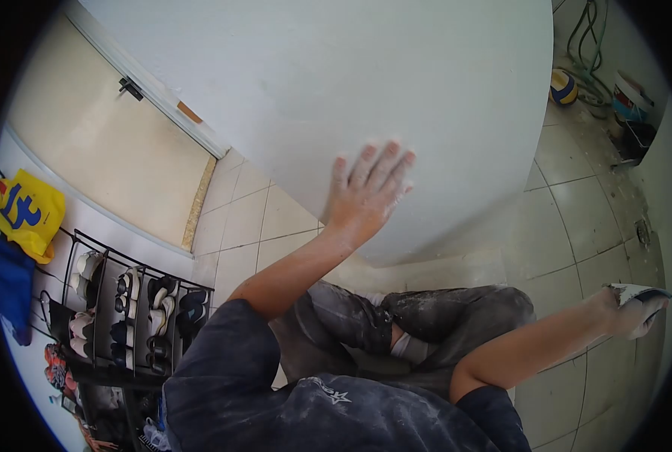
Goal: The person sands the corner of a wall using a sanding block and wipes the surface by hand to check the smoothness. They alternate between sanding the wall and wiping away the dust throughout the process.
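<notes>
My left hand point(370, 188) lies with its fingers spread against the smooth white wall panel point(456, 98), dusted with white powder. Out to the right, my right hand point(636, 315) is wrapped round a piece of sandpaper point(643, 291), pale with a dark edge. That hand is held away from the panel, over the tiled floor. Its fingertips show only in part. White dust also marks my dark trousers point(456, 309) and shirt.
A shoe rack point(136, 301) with several pairs stands at left, beside a yellow bag point(31, 211) and a door point(117, 128). At the upper right are a ball point(563, 87), a green hose point(588, 68) and a bucket point(630, 98). Tiles point(577, 211) cover the floor.
</notes>
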A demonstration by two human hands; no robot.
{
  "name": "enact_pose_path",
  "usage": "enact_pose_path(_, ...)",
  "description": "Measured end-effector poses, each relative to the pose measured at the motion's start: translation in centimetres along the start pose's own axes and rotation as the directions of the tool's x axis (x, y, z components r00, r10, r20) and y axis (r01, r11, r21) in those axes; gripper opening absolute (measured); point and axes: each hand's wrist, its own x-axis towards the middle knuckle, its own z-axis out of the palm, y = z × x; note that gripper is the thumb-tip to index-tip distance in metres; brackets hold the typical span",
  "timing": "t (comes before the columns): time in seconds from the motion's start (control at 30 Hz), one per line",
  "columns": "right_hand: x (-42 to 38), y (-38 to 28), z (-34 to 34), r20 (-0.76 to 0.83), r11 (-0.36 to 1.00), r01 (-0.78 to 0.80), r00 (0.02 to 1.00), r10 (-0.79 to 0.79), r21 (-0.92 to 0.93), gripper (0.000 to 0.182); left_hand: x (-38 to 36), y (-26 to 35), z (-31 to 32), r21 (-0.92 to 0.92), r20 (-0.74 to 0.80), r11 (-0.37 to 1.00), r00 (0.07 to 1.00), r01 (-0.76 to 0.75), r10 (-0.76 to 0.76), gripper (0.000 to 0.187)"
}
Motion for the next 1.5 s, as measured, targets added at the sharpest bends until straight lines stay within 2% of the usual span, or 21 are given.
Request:
enact_pose_path(0.1, -1.0, -0.7, 0.5, -0.049, 0.999, -0.003, 0.999, 0.001, -0.047, 0.047, -6.1, 2.8, 3.6, 0.078, 0.084, 0.978, 0.979, -0.193, 0.186, 0.064)
enact_pose_path(0.2, -1.2, -0.6, 0.7, -0.133, 0.999, 0.033, 0.991, -0.035, -0.014, 0.046, -8.5, 2.5, 3.9, 0.124, 0.139, 0.963, 0.965, -0.241, 0.224, 0.065)
enact_pose_path(0.3, -0.6, 0.0, 0.7, -0.108, 1.000, 0.028, 0.994, -0.029, -0.003, 0.046, -5.3, 0.2, 2.1, 0.017, 0.099, 1.000, 0.995, -0.021, 0.019, 0.068)
enact_pose_path(0.37, -0.5, 0.6, 0.6, -0.029, 0.999, 0.023, 0.999, -0.024, -0.028, 0.045, -1.6, -2.2, 0.1, -0.079, -0.020, 0.982, 0.985, 0.170, -0.172, 0.076)
enact_pose_path(0.47, -0.1, 1.4, 0.4, 0.055, 0.999, 0.009, 0.998, -0.007, -0.035, 0.046, 1.4, -3.1, -1.7, -0.127, -0.058, 0.950, 0.954, 0.285, -0.294, 0.083)
enact_pose_path(0.57, -0.1, 1.5, 0.2, 0.116, 0.997, 0.051, 0.992, -0.044, -0.052, 0.049, -1.2, -0.1, 0.8, -0.059, 0.012, 0.983, 0.985, 0.174, -0.173, 0.080)
enact_pose_path(0.63, -1.4, 1.3, 0.7, 0.052, 0.993, 0.102, 0.994, -0.099, -0.055, 0.050, -4.1, 2.2, 2.1, -0.067, 0.084, 0.997, 0.996, -0.033, 0.039, 0.074)
enact_pose_path(0.7, -2.0, 1.1, 0.9, 0.028, 0.988, 0.141, 0.990, -0.139, -0.058, 0.051, -6.9, 3.1, 3.8, 0.014, 0.100, 0.964, 0.959, -0.267, 0.264, 0.066)
enact_pose_path(0.8, -2.4, 0.9, 1.2, 0.050, 0.987, 0.147, 0.988, -0.144, -0.058, 0.052, -8.8, 2.5, 3.7, 0.016, 0.103, 0.979, 0.975, -0.201, 0.199, 0.063)
enact_pose_path(0.9, -3.3, 0.7, 1.3, 0.056, 0.993, 0.090, 0.995, -0.086, -0.076, 0.051, -7.0, -0.8, 2.7, -0.087, -0.010, 0.994, 0.998, 0.060, -0.062, 0.063)
enact_pose_path(1.0, -3.4, 1.3, 1.6, 0.098, 0.995, 0.045, 0.994, -0.036, -0.085, 0.049, -3.5, -2.8, 0.7, -0.231, -0.131, 0.928, 0.936, 0.291, -0.326, 0.066)
enact_pose_path(1.1, -3.6, 1.7, 1.6, 0.145, 0.994, 0.040, 0.989, -0.025, -0.104, 0.047, -3.2, 0.5, 1.5, -0.236, -0.122, 0.933, 0.944, 0.272, -0.306, 0.068)
enact_pose_path(1.13, -4.0, 1.6, 1.6, 0.157, 0.992, 0.050, 0.987, -0.031, -0.117, 0.047, -3.8, 1.5, 2.0, -0.160, -0.099, 0.982, 0.988, 0.098, -0.114, 0.068)
enact_pose_path(1.17, -4.2, 1.5, 1.7, 0.166, 0.990, 0.059, 0.985, -0.038, -0.125, 0.046, -5.0, 2.2, 2.9, -0.087, -0.067, 0.992, 0.994, -0.087, 0.081, 0.068)
enact_pose_path(1.2, -3.9, 1.8, 1.5, 0.181, 0.981, 0.129, 0.978, -0.103, -0.142, 0.047, -6.6, 2.7, 3.9, -0.147, 0.073, 0.959, 0.964, -0.241, 0.254, 0.066)
enact_pose_path(1.23, -3.3, 2.4, 1.3, 0.197, 0.968, 0.198, 0.966, -0.166, -0.154, 0.047, -7.9, 3.1, 4.4, -0.223, 0.199, 0.900, 0.886, -0.375, 0.418, 0.065)
enact_pose_path(1.27, -3.0, 2.7, 1.2, 0.214, 0.951, 0.264, 0.950, -0.227, -0.164, 0.048, -8.5, 3.5, 3.8, -0.289, 0.215, 0.894, 0.887, -0.341, 0.408, 0.064)
enact_pose_path(1.33, -3.2, 2.5, 1.1, 0.231, 0.956, 0.260, 0.947, -0.224, -0.139, 0.048, -8.9, 3.6, 3.3, -0.411, 0.240, 0.868, 0.886, -0.278, 0.397, 0.063)
enact_pose_path(1.4, -3.6, 2.6, 1.5, 0.233, 0.960, 0.241, 0.951, -0.205, -0.140, 0.049, -7.2, 1.5, 3.1, -0.263, 0.138, 0.956, 0.976, -0.129, 0.169, 0.066)
enact_pose_path(1.5, -4.7, 2.8, 1.6, 0.258, 0.958, 0.197, 0.956, -0.140, -0.209, 0.050, -3.5, -2.7, 0.5, -0.142, -0.020, 0.980, 0.990, 0.136, -0.141, 0.073)
